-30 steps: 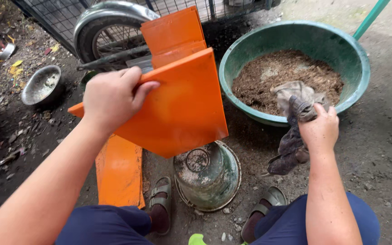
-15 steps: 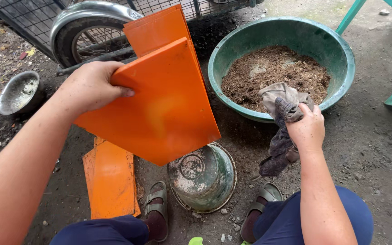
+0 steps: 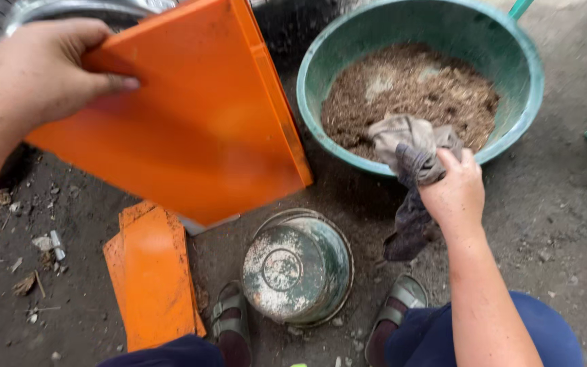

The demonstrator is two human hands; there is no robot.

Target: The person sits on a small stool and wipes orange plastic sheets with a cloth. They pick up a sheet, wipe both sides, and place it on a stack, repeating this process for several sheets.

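Orange tray [image 3: 191,129] tilted in your left hand [image 3: 39,75], fingers clamped over its edge, your right hand [image 3: 453,194] fisted tight on grey rag [image 3: 409,160] at green basin [image 3: 524,88] rim

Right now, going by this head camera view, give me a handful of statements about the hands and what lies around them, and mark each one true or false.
1. The left hand grips the orange panel. True.
2. The right hand holds a brush. False: it clutches a grey rag.
3. The green basin holds water. False: it holds brown, crumbly material.
4. A metal bowl lies upside down between the sandalled feet. True.
5. A second orange panel lies on the ground. True.
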